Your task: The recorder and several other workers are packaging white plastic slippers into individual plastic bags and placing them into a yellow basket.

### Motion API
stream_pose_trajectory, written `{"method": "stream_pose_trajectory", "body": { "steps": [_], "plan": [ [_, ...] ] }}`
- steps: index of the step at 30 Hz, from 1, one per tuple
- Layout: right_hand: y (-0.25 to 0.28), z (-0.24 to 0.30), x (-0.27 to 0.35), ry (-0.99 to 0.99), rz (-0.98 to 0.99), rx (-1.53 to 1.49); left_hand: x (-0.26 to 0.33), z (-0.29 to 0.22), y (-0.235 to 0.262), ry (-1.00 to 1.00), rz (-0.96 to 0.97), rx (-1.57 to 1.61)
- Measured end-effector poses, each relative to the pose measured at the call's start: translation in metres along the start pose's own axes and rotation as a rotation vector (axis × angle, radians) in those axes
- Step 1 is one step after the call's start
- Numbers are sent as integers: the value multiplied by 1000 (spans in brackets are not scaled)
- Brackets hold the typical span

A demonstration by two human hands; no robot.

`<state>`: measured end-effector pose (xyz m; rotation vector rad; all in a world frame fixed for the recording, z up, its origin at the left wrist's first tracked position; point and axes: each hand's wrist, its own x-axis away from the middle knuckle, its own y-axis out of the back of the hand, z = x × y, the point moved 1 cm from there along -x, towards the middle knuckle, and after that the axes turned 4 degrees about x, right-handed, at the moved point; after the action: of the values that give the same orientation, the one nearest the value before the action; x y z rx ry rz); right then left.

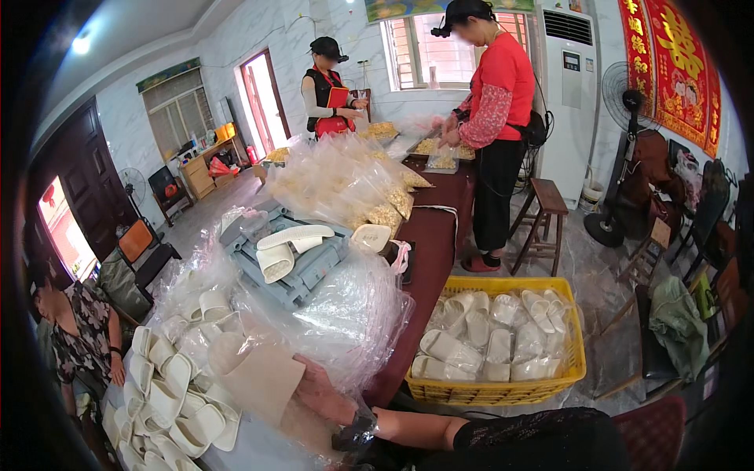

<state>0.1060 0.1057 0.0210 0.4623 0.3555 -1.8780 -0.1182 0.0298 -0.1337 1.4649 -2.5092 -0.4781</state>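
My right hand (323, 394) reaches in from the lower right, its fingers partly hidden behind a beige slipper (269, 381) that it holds. Clear plastic film seems to lie around this slipper, and a dark band circles my wrist. Close by on the left, a heap of cream slippers (169, 392) covers the table end. Beyond my hand spreads a pile of clear plastic bags (345, 314). A blue-grey ribbed plastic piece (310, 271) stands among them, with a few cream slippers (276, 261) on top. I do not see my left hand.
A yellow basket (495, 390) of bagged slippers stands right of the dark red table (432, 235). Filled clear bags (345, 184) crowd the table farther off. Two people (503, 102) (330, 86) work at its far end; another person (82, 337) sits at left. A wooden stool (546, 200) stands behind.
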Motion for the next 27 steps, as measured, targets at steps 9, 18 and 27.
{"method": "stream_pose_trajectory", "body": {
  "steps": [9,18,27],
  "plan": [
    [-52,-1,-26,173,-324,272,9,3,7,-389,-272,-785],
    [-107,-112,18,190,0,820,19,5,8,-783,-525,-1587],
    [-80,-108,16,214,275,1042,25,16,8,-911,-157,-2070]
  ]
}}
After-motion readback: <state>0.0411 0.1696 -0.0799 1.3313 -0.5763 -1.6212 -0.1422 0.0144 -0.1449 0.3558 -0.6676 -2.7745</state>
